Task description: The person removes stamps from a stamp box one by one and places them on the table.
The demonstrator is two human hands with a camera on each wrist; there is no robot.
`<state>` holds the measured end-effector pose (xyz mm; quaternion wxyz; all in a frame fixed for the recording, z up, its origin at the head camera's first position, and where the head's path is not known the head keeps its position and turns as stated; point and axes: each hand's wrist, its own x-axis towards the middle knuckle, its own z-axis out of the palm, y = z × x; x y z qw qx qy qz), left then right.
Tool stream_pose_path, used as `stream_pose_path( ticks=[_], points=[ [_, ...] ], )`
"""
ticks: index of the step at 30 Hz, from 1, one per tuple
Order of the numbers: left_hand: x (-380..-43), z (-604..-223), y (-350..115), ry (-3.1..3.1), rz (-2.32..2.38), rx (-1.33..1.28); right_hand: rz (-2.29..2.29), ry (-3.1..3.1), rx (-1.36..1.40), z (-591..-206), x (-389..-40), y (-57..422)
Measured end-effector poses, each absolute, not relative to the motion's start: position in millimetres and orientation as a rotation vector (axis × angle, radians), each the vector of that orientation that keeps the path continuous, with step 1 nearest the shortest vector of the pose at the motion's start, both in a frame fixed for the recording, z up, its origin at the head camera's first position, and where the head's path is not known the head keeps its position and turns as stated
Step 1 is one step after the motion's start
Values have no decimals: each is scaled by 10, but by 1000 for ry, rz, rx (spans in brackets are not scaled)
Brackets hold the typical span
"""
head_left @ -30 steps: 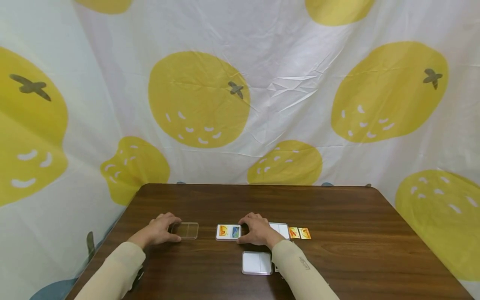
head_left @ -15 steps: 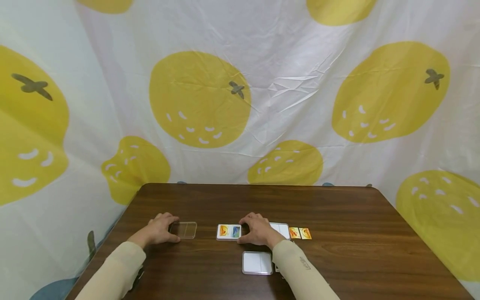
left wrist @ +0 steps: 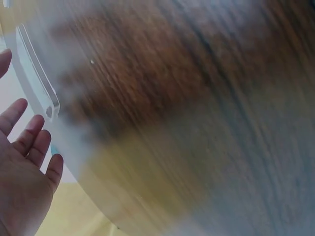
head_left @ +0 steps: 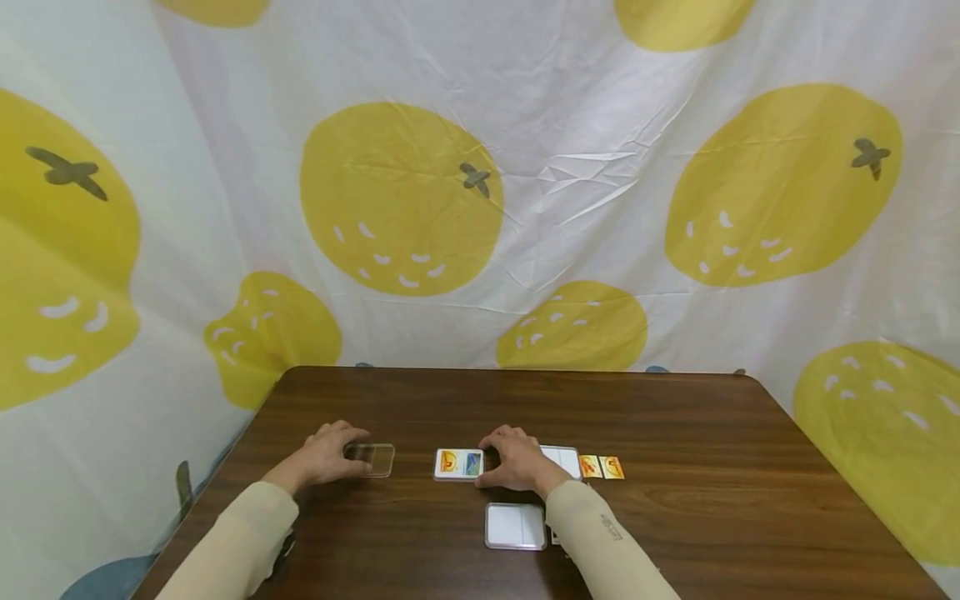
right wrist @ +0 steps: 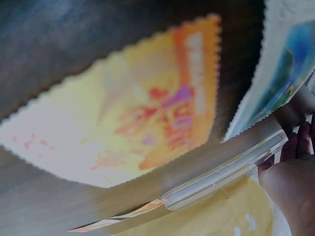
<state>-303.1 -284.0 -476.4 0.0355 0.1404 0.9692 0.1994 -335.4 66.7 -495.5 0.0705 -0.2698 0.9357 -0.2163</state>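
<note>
My left hand [head_left: 330, 452] reaches over the left part of a clear plastic case cover [head_left: 380, 460] on the table. In the left wrist view its fingers are spread and loosely extended beside a clear plastic edge [left wrist: 42, 73]. My right hand [head_left: 517, 461] holds the right end of a flat clear case [head_left: 459, 465] between thumb and index finger. Two stamps, one orange and one blue-green, show on that case's white insert. In the right wrist view, a saw-edged orange stamp [right wrist: 152, 108] and a blue-green one [right wrist: 288, 69] lie close to the camera; the hand [right wrist: 290, 184] is beyond.
Partly behind the right hand lies a white-lined case [head_left: 564, 461], with two orange stamps [head_left: 602, 467] at its right. Another white-lined case [head_left: 514, 527] lies nearer; the right sleeve partly covers something beside it. A lemon-print cloth [head_left: 577, 200] hangs behind the brown table [head_left: 675, 433].
The left hand drew the clear cover slightly left, then shifted right and away from its grip, while the cover stayed put. The right hand and its case have kept their place.
</note>
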Motion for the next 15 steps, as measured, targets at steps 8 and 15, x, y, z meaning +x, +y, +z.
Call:
stream_pose_path(
  ticks=[8,15],
  points=[
    [-3038,-4748,-2767,2999,664,462,-648,2818,-816,-4948,-3347,663],
    [-3066,-4743,-2671,3006,728,466,-651,2814,-810,-4955,-3357,664]
  ],
)
